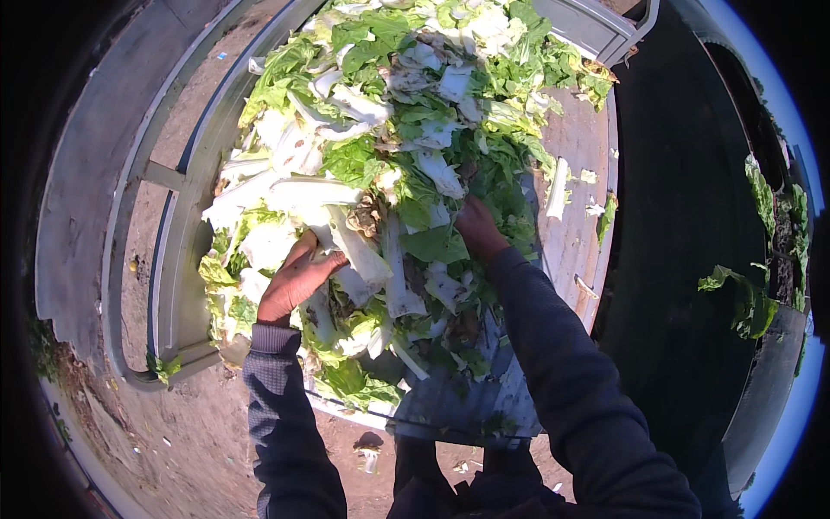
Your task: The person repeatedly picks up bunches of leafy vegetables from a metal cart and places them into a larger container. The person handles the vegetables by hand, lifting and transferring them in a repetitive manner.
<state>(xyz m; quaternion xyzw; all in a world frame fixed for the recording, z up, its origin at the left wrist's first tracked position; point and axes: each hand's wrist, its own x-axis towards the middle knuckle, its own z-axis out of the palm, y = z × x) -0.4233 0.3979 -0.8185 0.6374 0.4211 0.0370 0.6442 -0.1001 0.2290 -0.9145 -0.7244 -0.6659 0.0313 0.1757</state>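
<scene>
A big heap of loose cabbage leaves (346, 112), with white ribs and green blades, some browned, lies on the flat bed (571, 130) of a vehicle or cart. At the heap's near left side, my left hand (298, 281) has its thumb and fingers around some white-ribbed cabbage leaves (359, 251); its fingertips are partly covered. Further right, my right hand (480, 229) reaches into shaded green leaves (437, 244). The leaves and shadow hide its fingers, so I cannot tell how they are bent.
A grey metal side rail (173, 177) runs along the left, and a grey panel (588, 26) stands at the far right corner. Loose leaf scraps (558, 186) lie on the bed's right strip. More leaves (743, 303) hang on a dark side wall at right. Bare ground (190, 441) shows below.
</scene>
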